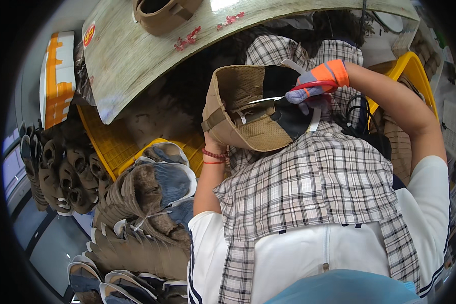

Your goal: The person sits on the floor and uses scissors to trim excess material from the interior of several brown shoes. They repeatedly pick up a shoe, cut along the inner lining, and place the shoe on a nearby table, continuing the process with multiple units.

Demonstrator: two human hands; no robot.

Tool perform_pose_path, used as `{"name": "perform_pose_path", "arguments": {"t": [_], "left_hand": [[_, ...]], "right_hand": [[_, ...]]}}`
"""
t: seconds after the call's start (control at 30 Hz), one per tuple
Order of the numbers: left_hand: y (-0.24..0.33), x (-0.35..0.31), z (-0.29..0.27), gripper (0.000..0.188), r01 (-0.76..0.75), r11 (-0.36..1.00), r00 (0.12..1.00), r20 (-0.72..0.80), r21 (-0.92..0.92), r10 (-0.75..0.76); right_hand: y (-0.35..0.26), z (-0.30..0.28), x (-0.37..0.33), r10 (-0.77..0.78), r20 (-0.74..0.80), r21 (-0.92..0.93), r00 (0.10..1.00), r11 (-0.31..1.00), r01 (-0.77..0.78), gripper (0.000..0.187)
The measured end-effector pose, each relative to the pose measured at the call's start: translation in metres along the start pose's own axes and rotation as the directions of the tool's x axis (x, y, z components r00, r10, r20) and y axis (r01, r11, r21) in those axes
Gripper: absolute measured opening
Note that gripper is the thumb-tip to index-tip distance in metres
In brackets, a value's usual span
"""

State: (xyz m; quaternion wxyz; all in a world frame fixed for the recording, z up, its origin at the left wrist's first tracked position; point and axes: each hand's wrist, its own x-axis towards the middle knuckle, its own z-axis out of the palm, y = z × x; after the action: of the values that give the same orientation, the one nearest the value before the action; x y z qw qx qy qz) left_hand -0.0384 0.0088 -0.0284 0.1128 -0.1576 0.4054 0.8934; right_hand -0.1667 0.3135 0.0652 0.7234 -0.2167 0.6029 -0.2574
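The right hand [309, 90] is closed around red scissors [266, 100] over the brown shoe piece [256, 133], by the checked apron [309, 187]. Left hand [214, 143]: can't tell its grip. 1 slip might nick the piece.

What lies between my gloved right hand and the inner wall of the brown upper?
In the head view, the metal blade of the red-handled scissors, extending leftward from the right hand into the brown upper.
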Motion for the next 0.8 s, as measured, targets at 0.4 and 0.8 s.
{"name": "perform_pose_path", "arguments": {"t": [0.4, 0.8], "left_hand": [[0.001, 0.002, -0.009, 0.016, 0.091, 0.991, 0.993, -0.067, -0.101, -0.098], [0.008, 0.005, -0.014, 0.012, 0.135, 0.98, 0.989, -0.042, -0.146, -0.142]], "right_hand": [[-0.005, -0.01, 0.018, 0.046, -0.015, -0.188, 0.999, 0.981, -0.048, 0.062], [-0.048, -0.009, 0.012, 0.131, 0.046, -0.053, 0.99, 0.99, -0.128, 0.092]]}}
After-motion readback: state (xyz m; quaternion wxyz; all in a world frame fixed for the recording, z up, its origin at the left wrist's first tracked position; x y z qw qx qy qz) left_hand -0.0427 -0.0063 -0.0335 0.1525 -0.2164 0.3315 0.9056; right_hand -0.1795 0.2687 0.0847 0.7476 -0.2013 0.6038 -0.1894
